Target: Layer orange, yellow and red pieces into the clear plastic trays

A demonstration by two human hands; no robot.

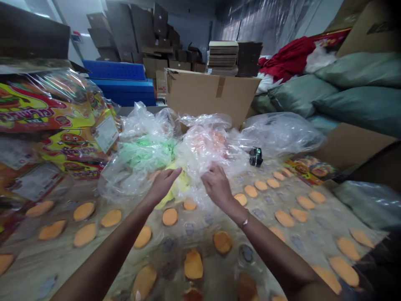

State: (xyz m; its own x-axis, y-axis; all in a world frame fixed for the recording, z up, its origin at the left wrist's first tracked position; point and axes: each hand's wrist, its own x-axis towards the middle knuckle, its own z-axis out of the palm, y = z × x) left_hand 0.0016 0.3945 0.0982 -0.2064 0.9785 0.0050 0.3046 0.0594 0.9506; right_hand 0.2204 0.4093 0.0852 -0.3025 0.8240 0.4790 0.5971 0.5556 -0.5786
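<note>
My right hand (216, 184) is closed, its curled fingers against the clear plastic bag (202, 161) that lies in front of me; pale orange-pink pieces (210, 140) show through the plastic. My left hand (164, 182) reaches in from the other side with fingers stretched out and partly hidden. Beside it are soft-looking yellow pieces (180, 186), partly under the plastic. Another clear bag with green pieces (147, 151) sits just beyond my left hand. Flat round orange pieces (169, 217) lie in rows across the table, between small clear plastic shapes (189, 228).
Printed burger-picture boxes (70, 148) in clear wrap are stacked at the left. A large cardboard box (209, 94) stands behind the bags. A dark roll (256, 156), apparently tape, is right of the bags. Full greenish sacks (360, 104) pile up at the right.
</note>
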